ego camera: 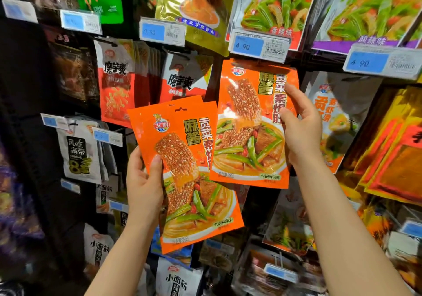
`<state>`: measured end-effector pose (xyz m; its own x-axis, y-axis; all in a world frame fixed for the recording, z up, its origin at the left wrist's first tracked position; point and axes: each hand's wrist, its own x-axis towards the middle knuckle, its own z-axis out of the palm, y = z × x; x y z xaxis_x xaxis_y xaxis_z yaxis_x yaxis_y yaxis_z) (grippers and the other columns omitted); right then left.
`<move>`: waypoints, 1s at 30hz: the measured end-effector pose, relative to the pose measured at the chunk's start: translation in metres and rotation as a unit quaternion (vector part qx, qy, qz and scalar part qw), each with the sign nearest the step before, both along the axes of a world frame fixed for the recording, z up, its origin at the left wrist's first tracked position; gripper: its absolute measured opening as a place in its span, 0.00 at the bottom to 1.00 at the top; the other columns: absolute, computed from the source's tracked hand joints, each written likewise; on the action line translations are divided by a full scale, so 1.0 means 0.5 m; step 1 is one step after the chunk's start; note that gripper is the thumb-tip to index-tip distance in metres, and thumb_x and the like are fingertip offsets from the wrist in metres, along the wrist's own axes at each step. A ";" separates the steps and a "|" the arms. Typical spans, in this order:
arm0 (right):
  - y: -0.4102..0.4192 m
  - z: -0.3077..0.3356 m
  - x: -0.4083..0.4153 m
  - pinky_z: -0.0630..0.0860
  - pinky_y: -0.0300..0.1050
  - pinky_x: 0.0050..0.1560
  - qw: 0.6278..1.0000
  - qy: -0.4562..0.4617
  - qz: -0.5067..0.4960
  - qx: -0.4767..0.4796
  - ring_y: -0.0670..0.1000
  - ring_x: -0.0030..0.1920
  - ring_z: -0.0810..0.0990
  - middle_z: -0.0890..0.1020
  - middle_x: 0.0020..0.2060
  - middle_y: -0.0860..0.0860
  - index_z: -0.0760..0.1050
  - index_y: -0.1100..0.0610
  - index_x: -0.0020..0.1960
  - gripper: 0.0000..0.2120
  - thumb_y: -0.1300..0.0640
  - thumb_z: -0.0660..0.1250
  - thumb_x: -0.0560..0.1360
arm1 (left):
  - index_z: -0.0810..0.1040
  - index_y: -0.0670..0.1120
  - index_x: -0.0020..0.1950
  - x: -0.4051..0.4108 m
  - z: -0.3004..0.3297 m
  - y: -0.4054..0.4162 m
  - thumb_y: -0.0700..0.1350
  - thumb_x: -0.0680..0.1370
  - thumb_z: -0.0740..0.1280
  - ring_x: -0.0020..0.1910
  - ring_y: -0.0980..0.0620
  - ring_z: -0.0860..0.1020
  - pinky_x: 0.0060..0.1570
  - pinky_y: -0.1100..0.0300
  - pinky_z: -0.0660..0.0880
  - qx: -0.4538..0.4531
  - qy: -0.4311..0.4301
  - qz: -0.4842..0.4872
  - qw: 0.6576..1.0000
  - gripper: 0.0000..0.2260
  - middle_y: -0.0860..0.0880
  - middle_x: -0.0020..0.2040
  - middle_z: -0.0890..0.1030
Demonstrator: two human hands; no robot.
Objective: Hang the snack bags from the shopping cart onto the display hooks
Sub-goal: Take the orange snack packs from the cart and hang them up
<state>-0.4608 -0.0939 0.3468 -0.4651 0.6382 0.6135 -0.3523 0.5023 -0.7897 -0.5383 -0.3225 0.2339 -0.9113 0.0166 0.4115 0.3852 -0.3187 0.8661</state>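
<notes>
A: What takes up most of the view?

B: A dark display rack [29, 90] hung with rows of snack packets. Along the top hang big bags printed with green vegetable strips [274, 5], each over a blue price tag [259, 45] marked 4.90. On the right are yellow-and-orange packets [392, 149], in the middle red-and-white konjac packets [117, 85], and lower left white seaweed packets [78, 156].

A: And the orange bags?

B: There are two lots. The left hand [142, 181] holds a small stack of orange sesame-sauce snack bags [189, 174], at least two, since a second top edge shows behind the front one. The stack tilts a little, its top leaning left, and its upper right corner overlaps the other bag.

A: How is that hand gripping?

B: The thumb lies across the front near the left edge, with the fingers hidden behind, so it pinches the stack at its left side about halfway up.

A: The other bag?

B: A single orange sesame-sauce bag [253, 124] sits higher, its top tucked just under the 4.90 tag. Whether it is on a hook I cannot tell, as the tag hides it.

A: And the right hand?

B: The right hand [301, 126] grips that bag's right edge, thumb on the front and fingertips curled over the upper right side.
</notes>
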 end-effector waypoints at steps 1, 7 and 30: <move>-0.002 -0.004 0.005 0.73 0.48 0.66 1.000 0.000 0.005 0.006 0.43 0.64 0.75 0.77 0.63 0.45 0.73 0.51 0.68 0.24 0.69 0.60 0.76 | 0.71 0.61 0.62 -0.001 0.000 0.000 0.49 0.79 0.61 0.60 0.44 0.78 0.61 0.37 0.73 -0.001 0.000 0.000 1.000 0.12 0.45 0.62 0.78; 0.005 -0.005 0.012 0.73 0.54 0.66 1.000 0.014 0.012 0.016 0.47 0.66 0.75 0.77 0.65 0.48 0.73 0.52 0.68 0.23 0.67 0.61 0.76 | 0.70 0.54 0.67 -0.008 -0.007 0.004 0.52 0.77 0.62 0.60 0.43 0.78 0.60 0.36 0.73 0.002 0.002 -0.011 1.000 0.17 0.45 0.62 0.78; 0.089 0.020 -0.148 0.71 0.43 0.57 0.964 -0.260 -0.057 0.022 0.57 0.63 0.75 0.76 0.65 0.56 0.63 0.53 0.75 0.31 0.63 0.66 0.74 | 0.70 0.57 0.61 -0.015 -0.022 -0.034 0.40 0.82 0.60 0.50 0.63 0.79 0.47 0.68 0.76 -0.014 0.036 0.064 0.997 0.13 0.58 0.55 0.78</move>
